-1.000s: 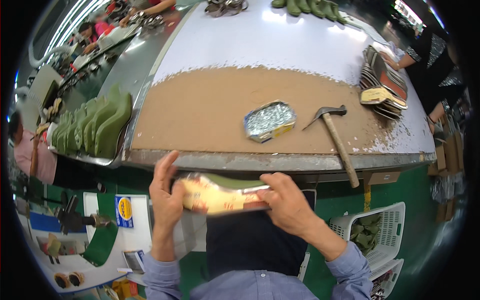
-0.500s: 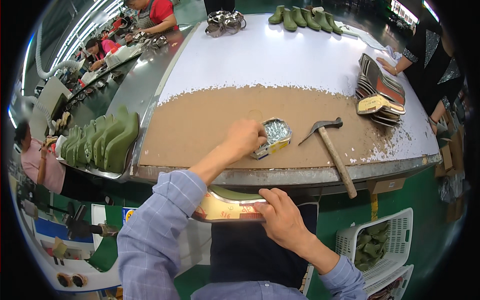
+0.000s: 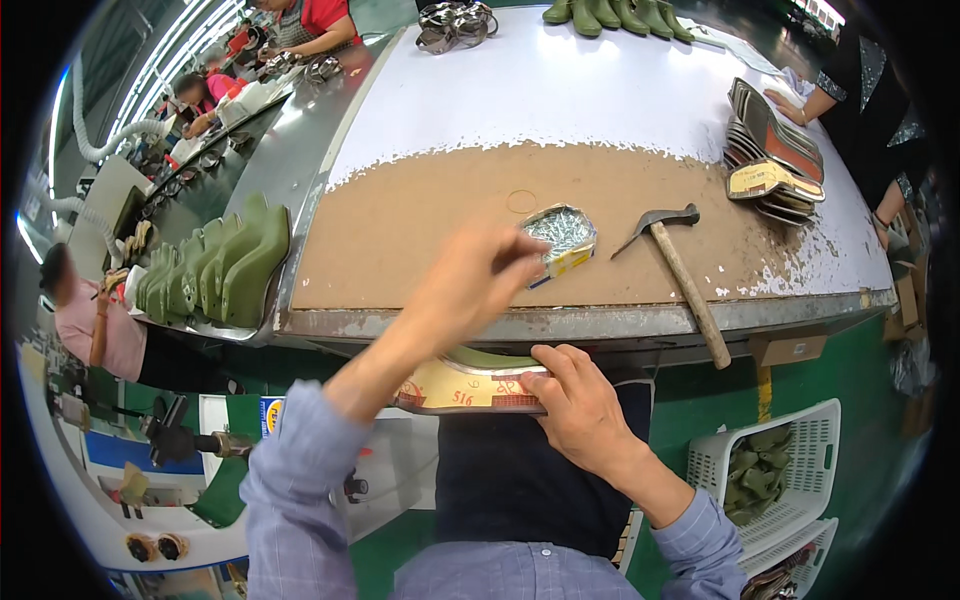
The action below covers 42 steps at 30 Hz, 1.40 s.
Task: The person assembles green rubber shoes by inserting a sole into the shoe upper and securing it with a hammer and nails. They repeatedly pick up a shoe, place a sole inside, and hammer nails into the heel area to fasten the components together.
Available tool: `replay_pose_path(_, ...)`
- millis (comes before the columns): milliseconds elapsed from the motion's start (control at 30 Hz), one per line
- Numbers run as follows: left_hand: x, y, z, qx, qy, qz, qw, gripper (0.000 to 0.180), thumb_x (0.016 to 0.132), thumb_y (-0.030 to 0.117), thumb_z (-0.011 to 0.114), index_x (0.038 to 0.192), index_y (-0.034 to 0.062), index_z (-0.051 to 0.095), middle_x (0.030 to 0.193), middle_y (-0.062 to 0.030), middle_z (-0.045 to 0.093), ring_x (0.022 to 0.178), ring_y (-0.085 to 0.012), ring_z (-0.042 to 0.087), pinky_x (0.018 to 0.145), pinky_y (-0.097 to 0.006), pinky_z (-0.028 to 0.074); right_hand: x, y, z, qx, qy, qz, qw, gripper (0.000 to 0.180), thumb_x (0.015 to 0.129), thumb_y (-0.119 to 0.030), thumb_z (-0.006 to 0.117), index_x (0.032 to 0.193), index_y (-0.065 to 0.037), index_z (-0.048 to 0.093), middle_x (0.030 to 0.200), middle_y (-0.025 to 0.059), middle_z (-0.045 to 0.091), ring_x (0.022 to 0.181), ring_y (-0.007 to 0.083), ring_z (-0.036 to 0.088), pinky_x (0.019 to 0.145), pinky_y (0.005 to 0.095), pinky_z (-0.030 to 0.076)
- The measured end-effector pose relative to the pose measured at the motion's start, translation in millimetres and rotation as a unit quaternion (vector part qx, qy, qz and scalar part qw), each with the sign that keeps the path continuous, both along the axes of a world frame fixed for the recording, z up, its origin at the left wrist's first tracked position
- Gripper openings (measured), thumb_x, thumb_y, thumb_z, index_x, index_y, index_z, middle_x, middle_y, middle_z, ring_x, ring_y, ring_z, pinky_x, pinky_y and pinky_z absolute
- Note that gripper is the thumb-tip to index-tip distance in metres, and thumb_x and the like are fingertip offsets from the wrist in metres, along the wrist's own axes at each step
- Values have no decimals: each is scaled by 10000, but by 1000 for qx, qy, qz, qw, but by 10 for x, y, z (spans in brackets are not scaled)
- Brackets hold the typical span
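My right hand [image 3: 588, 410] grips the end of a green shoe last [image 3: 490, 356] with a yellow insole board [image 3: 455, 386] on its upward face. It is held level in front of the table's near edge, with the thumb on the board. Blurred by motion, my left hand [image 3: 470, 285] is over the near left side of a small open box of nails [image 3: 563, 232]. Its thumb and fingers bend together in a pinch; whatever is between them is too smeared to make out. Right of the box lies a hammer [image 3: 685, 275], its wooden handle jutting past the table edge.
Green lasts [image 3: 215, 265] stand in a row on the left, more [image 3: 625, 15] at the far edge. Stacked insoles [image 3: 775, 185] lie on the right, near another person's hand [image 3: 787, 106]. A white crate [image 3: 800, 480] of green pieces stands at lower right. Several people work at left.
My left hand has drawn slightly back from the nails and is now blurred. My right hand still holds the last. The whole view has shifted a little.
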<state>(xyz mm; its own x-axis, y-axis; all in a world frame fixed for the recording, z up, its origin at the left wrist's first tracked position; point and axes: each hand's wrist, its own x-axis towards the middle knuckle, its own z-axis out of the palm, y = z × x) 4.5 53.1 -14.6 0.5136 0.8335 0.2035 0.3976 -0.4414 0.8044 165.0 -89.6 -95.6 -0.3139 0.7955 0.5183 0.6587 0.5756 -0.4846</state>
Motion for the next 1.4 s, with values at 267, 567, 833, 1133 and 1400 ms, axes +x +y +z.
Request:
replay_pose_path(267, -247, -1063, -50, -109, -46, 77, 990, 91, 909, 44, 727, 981, -8, 749, 994, -108, 775, 1073, -208, 696, 918, -331, 548, 313, -60, 178, -126, 153, 48, 979, 516, 825, -315, 847, 1210, -42, 638, 1356, 227, 563, 1220, 400, 586, 990, 468, 532)
replay_pose_path(567, -42, -1033, -80, 13, 160, 77, 984, 79, 852, 162, 765, 917, 126, 793, 1054, -27, 786, 1206, -308, 650, 1040, -412, 486, 1567, 247, -92, -69, -237, -330, 911, 467, 939, -72, 637, 1395, -157, 582, 1150, 164, 603, 986, 353, 619, 806, 450, 524)
replay_pose_path(833, -41, -1043, -86, 15, 171, 79, 982, 70, 864, 170, 762, 916, 130, 789, 1061, -9, 785, 1237, -308, 633, 1033, -421, 482, 1358, -141, -30, -84, 151, -283, 943, 435, 1092, -88, 440, 1525, -128, 451, 790, 31, 545, 605, 102, 487, 543, 262, 410)
replay_pose_path(1133, -37, -1040, -76, 19, 171, 73, 982, 71, 856, 165, 769, 916, 140, 796, 1071, -8, 785, 1224, -297, 641, 1027, -410, 485, 1132, -713, 295, -133, 211, -178, 952, 429, 1062, -56, 490, 1490, -35, 472, 763, 36, 575, 645, 96, 517, 598, 262, 456)
replay_pose_path(1400, -69, -1032, -146, 97, 165, 37, 981, 126, 803, 211, 818, 912, 149, 816, 1041, -32, 771, 1081, -280, 688, 892, -390, 539, 1067, -994, 595, -82, 188, -83, 975, 470, 978, 27, 599, 1436, -53, 526, 829, 77, 634, 600, 111, 535, 540, 269, 444)
